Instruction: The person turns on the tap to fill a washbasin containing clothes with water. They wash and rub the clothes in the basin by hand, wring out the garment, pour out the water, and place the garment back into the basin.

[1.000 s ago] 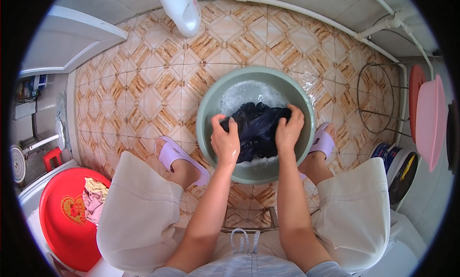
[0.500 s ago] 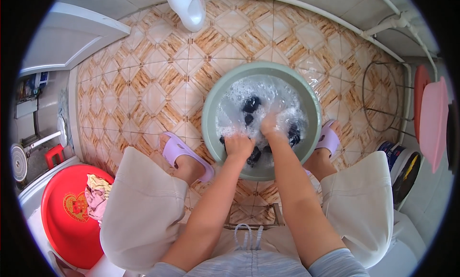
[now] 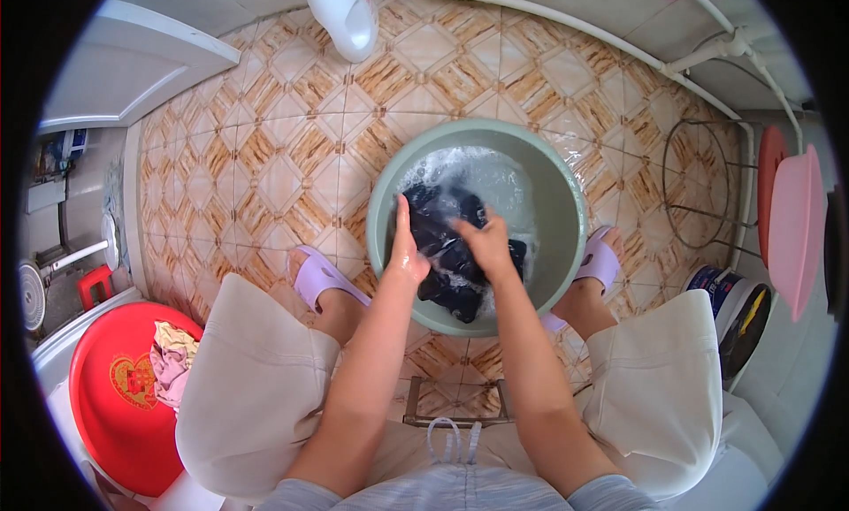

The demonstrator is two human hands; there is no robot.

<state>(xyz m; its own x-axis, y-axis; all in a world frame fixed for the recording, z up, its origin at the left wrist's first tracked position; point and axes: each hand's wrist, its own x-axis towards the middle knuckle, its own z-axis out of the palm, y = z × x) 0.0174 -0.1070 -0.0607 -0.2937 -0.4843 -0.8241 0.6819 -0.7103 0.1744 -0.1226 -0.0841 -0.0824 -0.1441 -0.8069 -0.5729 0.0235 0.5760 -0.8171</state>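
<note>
A sage-green round basin (image 3: 566, 255) stands on the floor between my feet, with sudsy water (image 3: 504, 171) in it. A wet, dark navy garment (image 3: 442, 219) is bunched at the surface on the basin's left and middle; its exact kind I cannot make out. My left hand (image 3: 409, 246) holds the garment's left side, fingers stretched up along it and wet with suds. From the right, my right hand (image 3: 486, 246) grips the cloth, thumb on top and fingers partly hidden and blurred.
A white bottle (image 3: 345, 20) stands beyond the basin. At left, a red basin (image 3: 97, 396) holds pink and yellow cloth (image 3: 172, 361). A wire rack (image 3: 699, 184), a hanging pink basin (image 3: 793, 237) and a bucket (image 3: 730, 312) are at right. Purple slippers (image 3: 323, 277) flank the green basin.
Both hands have come up out of the foam, bringing the dark garment to the surface. My left hand has shifted left and turned palm inward. Much of the foam has thinned at the right.
</note>
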